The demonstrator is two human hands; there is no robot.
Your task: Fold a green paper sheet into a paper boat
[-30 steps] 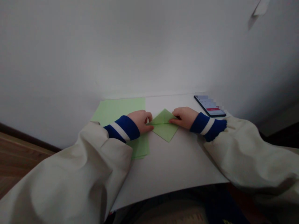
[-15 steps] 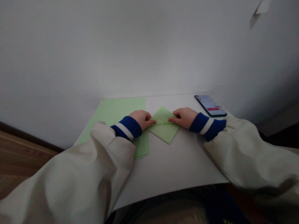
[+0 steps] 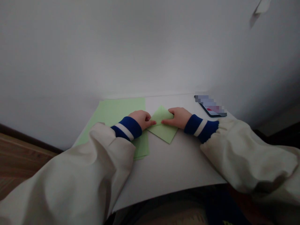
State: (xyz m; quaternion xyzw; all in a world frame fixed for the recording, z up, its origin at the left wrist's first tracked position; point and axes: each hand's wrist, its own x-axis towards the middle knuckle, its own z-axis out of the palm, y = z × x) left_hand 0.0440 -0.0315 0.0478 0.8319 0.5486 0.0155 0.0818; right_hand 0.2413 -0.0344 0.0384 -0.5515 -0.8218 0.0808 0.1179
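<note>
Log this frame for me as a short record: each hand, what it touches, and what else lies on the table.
Left hand: fingers curled, fingertip pressing the folded green paper from the left
Right hand: fingertips on the same paper's upper flap
Grip: pinch or plain press, cannot tell
Surface: white table
Left of paper: stack of green sheets
Far right: phone, screen lit
</note>
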